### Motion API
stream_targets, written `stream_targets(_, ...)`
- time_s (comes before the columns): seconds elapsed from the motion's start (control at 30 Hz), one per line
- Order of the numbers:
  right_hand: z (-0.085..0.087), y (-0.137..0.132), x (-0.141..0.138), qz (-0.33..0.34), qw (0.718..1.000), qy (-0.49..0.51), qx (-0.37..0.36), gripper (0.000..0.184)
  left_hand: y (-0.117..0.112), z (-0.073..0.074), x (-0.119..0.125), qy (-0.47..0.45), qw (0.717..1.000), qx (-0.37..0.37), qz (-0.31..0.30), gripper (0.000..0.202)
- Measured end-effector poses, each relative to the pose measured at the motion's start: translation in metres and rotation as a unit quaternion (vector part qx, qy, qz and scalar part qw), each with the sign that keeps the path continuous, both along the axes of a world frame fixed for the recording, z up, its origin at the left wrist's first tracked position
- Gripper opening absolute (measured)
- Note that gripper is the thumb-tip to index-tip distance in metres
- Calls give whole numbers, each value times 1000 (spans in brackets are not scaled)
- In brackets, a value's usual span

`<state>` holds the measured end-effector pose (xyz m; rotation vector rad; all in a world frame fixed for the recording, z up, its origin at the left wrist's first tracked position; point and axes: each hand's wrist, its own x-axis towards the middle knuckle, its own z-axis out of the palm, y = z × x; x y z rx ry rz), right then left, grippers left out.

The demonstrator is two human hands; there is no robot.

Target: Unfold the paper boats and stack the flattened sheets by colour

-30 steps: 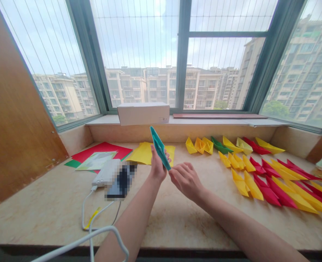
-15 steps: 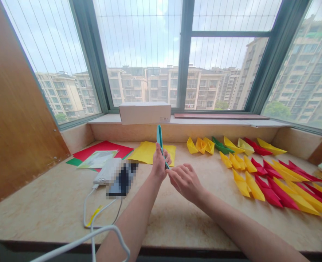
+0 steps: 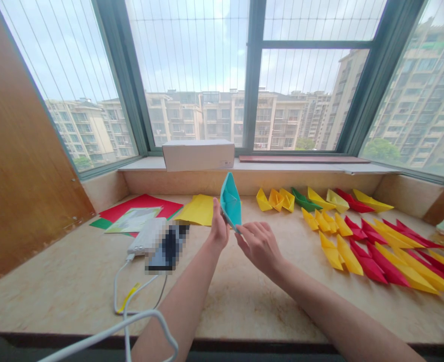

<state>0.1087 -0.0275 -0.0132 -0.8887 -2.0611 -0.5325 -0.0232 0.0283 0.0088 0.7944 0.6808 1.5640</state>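
A blue paper boat (image 3: 232,205) is held up above the counter, its folded hollow turned toward me. My left hand (image 3: 219,226) grips it along the left side, thumb pointing up and the other fingers behind the paper. With thumb and fingertips, my right hand (image 3: 258,244) pinches the boat's lower corner. Behind the boat lies a sheet of yellow paper (image 3: 197,208), which it partly covers.
Rows of folded boats, among them a green boat (image 3: 305,201) and a red boat (image 3: 367,261), fill the right side. On the left are red paper (image 3: 142,202), a white power bank (image 3: 146,236), a blurred-out phone (image 3: 168,249) and a white cable (image 3: 105,338). A white box (image 3: 198,156) stands on the sill.
The blue boat, seen nearly edge-on before, has opened out and turned so its inside shows. The left fingers have gone behind it; the right hand still pinches the lower corner.
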Motion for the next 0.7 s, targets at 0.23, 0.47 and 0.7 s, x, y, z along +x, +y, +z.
stream_targets(0.23, 1, 0, 1, -21, 1000, 9, 22, 15, 10, -11, -7, 226, 963, 41, 141, 21)
stream_targets(0.47, 3, -4, 1, -8, 999, -38, 29, 16, 10, -11, -10, 328, 924, 59, 189, 26)
stream_targets(0.7, 6, 4, 8, 40, 973, 200, -110, 34, 7, -9, -13, 386, 904, 72, 171, 25)
